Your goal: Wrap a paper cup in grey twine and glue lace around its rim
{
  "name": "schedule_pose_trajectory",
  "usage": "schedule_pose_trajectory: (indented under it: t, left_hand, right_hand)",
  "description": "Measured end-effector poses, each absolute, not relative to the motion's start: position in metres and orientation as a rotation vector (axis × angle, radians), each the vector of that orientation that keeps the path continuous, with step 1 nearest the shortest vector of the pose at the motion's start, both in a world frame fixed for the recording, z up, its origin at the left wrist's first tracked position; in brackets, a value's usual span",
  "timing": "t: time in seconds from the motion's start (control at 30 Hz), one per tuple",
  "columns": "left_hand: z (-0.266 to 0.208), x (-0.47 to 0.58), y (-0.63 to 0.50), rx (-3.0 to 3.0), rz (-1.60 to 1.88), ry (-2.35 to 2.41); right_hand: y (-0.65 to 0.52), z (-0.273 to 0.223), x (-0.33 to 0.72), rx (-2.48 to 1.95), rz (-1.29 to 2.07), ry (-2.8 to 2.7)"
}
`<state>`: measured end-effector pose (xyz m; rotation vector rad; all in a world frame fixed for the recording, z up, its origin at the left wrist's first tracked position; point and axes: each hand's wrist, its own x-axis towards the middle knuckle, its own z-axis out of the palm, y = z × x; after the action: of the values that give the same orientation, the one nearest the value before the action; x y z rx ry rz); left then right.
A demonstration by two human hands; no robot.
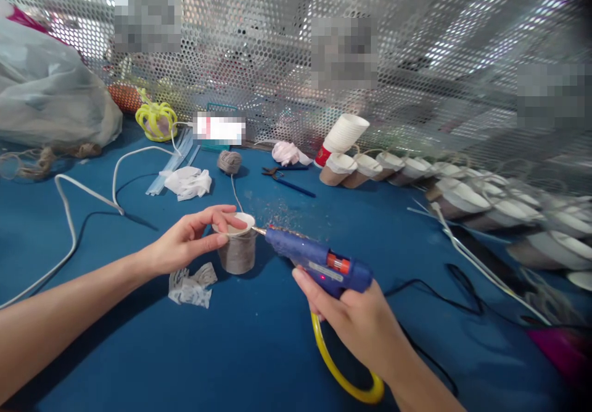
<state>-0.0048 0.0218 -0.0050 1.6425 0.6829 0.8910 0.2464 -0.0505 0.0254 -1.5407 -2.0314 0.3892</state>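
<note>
While your left hand point(203, 233) pinches the rim of a twine-wrapped cup point(238, 255), fingers over the inside and thumb outside, your right hand point(345, 316) is closed around the handle of a blue glue gun point(303, 248). Your hands are apart from each other, with the cup upright on the blue tabletop point(259, 356) in front of you. The gun's nozzle points at the cup's rim on your right; you cannot tell whether they touch. Below the gun curves a yellow tube point(326, 350).

Just beside the cup, on your left, lie crumpled fabric scraps point(194, 288). A strand runs from behind the cup to a ball of grey-brown yarn point(229, 162), near a crumpled white cloth point(189, 182). Farther to your right are blue-handled pliers point(293, 185), a leaning stack of white cups point(346, 133) and rows of wrapped cups point(481, 196). A perforated metal panel point(259, 60) stands behind everything.
</note>
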Motion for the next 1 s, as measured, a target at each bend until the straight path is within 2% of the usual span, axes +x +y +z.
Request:
schedule_pose_trajectory:
  t: [0.5,0.83,1.0]
  left_hand:
    - [-0.006,-0.005,0.023,1.656,0.878,0.679]
    - [-0.006,-0.006,0.021,1.696,0.884,0.693]
    - [-0.006,-0.006,0.022,1.725,0.891,0.677]
  right_hand:
    - [-0.053,0.031,0.243,-1.49,0.433,-2.064]
    - [-0.054,0.041,0.227,-1.441,0.616,-1.981]
    - [-0.055,0.037,0.232,-1.504,0.567,-2.006]
